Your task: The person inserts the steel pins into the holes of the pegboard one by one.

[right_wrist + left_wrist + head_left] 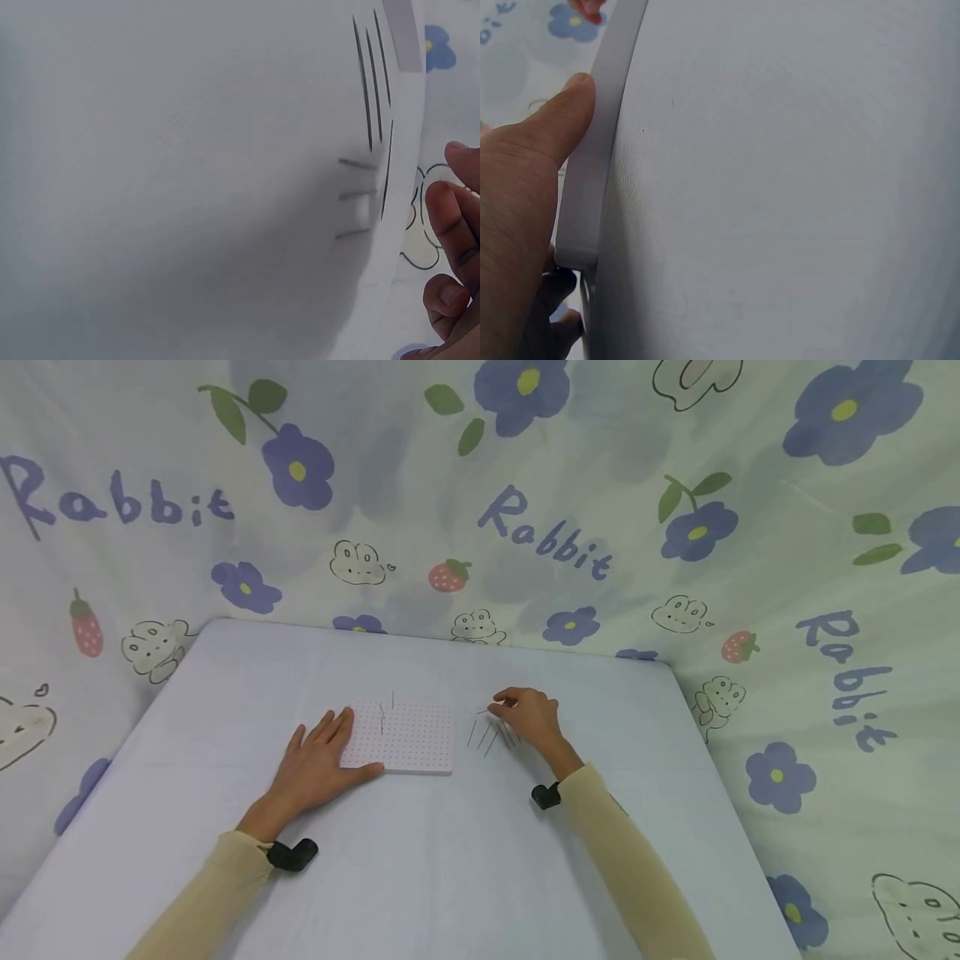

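Observation:
A white pegboard (416, 739) dotted with rows of small holes lies flat on the table. My left hand (315, 764) rests against it with fingers spread, fingertips at its left edge and the thumb (574, 112) along its near side. Thin dark needle-like sticks (393, 700) show at the board's far left part. My right hand (528, 714) hovers over several similar loose sticks (367, 90) to the right of the board. Its thumb and index fingertip (442, 202) are bent toward each other with a gap; one stick (387, 172) lies close by them.
The table (420, 860) is covered in a plain white cloth. A hanging cloth (405, 527) printed with flowers and rabbits stands behind and at both sides. A black wrist camera (292, 855) sits on the left wrist, another (545, 796) on the right.

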`<control>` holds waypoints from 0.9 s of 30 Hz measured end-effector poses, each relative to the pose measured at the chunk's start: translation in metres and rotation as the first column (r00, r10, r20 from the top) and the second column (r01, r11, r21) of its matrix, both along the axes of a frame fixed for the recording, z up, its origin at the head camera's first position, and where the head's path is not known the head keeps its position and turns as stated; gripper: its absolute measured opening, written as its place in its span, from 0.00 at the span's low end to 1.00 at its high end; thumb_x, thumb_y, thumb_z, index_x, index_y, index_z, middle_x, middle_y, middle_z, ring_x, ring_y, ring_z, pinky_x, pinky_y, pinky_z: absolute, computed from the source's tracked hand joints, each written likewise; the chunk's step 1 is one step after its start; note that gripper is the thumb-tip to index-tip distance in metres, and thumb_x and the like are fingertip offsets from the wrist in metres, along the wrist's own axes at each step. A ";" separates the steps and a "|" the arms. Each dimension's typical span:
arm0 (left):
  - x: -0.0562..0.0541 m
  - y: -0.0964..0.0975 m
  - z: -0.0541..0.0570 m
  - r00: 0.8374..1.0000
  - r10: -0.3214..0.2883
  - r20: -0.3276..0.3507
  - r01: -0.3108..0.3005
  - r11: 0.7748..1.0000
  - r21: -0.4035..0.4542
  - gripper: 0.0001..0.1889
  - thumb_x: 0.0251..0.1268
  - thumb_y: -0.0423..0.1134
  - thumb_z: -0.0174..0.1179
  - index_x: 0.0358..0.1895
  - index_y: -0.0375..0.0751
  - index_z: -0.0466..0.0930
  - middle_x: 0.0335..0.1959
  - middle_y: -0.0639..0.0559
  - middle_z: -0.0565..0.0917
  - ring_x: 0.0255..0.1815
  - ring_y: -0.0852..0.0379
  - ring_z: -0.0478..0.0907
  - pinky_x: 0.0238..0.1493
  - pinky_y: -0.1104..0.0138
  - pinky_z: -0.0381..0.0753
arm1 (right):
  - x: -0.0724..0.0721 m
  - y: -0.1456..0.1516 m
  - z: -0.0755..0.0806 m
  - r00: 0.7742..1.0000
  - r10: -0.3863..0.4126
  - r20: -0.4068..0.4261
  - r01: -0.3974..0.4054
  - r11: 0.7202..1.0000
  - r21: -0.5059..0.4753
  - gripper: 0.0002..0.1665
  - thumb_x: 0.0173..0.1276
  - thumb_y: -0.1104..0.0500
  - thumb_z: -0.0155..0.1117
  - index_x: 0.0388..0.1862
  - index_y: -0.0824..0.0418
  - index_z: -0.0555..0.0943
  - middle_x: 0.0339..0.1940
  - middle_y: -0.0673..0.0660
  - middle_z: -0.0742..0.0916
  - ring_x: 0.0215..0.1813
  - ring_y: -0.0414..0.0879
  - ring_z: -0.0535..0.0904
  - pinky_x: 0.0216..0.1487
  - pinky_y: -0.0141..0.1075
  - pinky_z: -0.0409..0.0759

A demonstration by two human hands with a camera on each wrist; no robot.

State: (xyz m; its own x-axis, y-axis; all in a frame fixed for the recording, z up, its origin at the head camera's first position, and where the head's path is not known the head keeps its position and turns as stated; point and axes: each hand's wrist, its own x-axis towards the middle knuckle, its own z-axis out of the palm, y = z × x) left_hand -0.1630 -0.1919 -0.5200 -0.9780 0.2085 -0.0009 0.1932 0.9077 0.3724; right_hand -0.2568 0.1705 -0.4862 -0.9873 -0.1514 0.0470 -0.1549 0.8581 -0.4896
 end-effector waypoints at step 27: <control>-0.001 -0.001 -0.001 1.000 0.004 -0.006 -0.004 1.000 0.006 0.65 0.54 0.82 0.53 0.80 0.31 0.47 0.80 0.35 0.53 0.81 0.35 0.45 0.75 0.34 0.36 | 0.020 0.044 -0.018 0.995 -0.064 0.072 0.058 0.995 0.078 0.21 0.64 0.41 0.71 0.51 0.49 0.89 0.39 0.46 0.89 0.46 0.47 0.82 0.51 0.54 0.68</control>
State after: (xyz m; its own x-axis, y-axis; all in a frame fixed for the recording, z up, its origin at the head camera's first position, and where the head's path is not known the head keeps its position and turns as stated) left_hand -0.1639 -0.1930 -0.5213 -0.9788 0.2047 0.0062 0.1918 0.9061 0.3771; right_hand -0.2371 0.2142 -0.5045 -0.9952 -0.0914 -0.0361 -0.0670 0.8997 -0.4313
